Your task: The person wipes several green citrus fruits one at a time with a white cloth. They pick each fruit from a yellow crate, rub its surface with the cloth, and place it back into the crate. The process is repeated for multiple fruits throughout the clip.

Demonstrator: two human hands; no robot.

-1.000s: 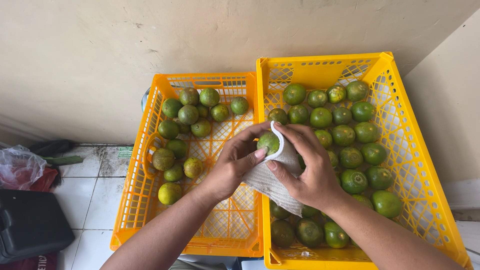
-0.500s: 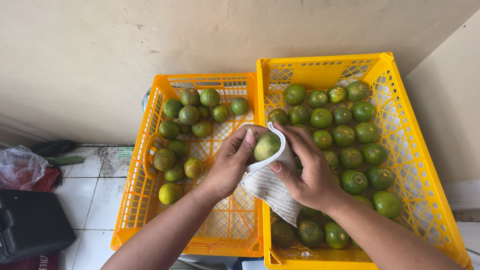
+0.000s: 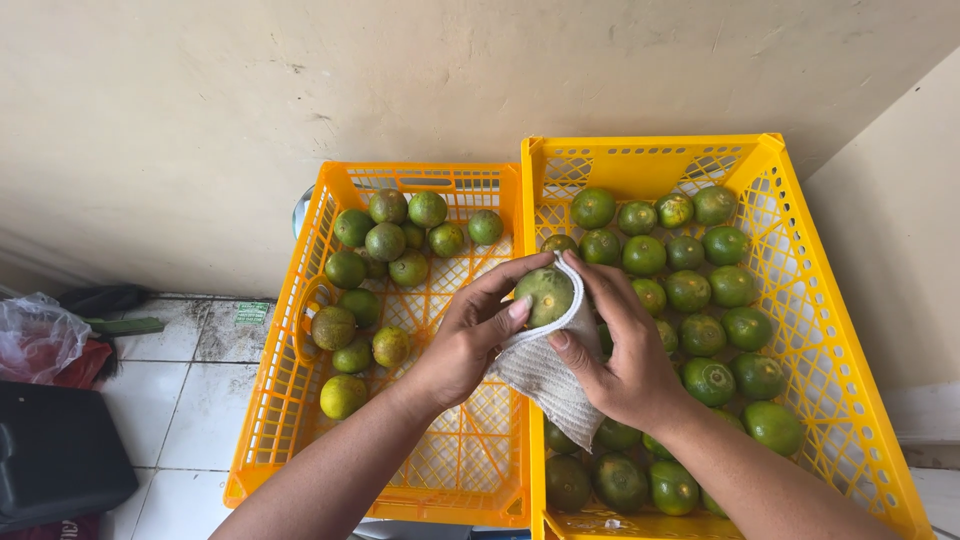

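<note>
Both hands meet over the seam where two crates stand side by side, and between them sits a round green citrus fruit with a dull, yellow-brown blotched skin (image 3: 545, 293), cradled in a white ribbed knit cloth (image 3: 545, 375) that hangs down in a soft, creased fold below it. The left hand (image 3: 468, 340) comes in from the lower left with its fingers curled around the near side of the fruit, the thumb tip pressing on the rind; the right hand (image 3: 625, 360) comes from the lower right, thumb under the cloth and fingers bent over the top, pinching the fabric against the fruit — so both are closed on the same bundle. The fruit is held just above the shared rims, clear of the piles below. The smaller yellow plastic lattice crate on the left (image 3: 270, 420) has an open grid floor and slotted walls, and holds a loose scatter of green and yellow-green citrus fruits (image 3: 385, 240), mostly toward its far end, smooth and faintly glossy. The larger yellow plastic lattice crate on the right (image 3: 850, 400) is far fuller, packed with darker green round fruits (image 3: 700, 290) of pebbled skin. Under the crates lie white glazed floor tiles (image 3: 180, 400) with grimy joints, backed by a rough cream plaster wall (image 3: 300, 100). At the left edge rest a crumpled clear plastic bag (image 3: 35, 335) and a matte black hard case (image 3: 55, 455).
</note>
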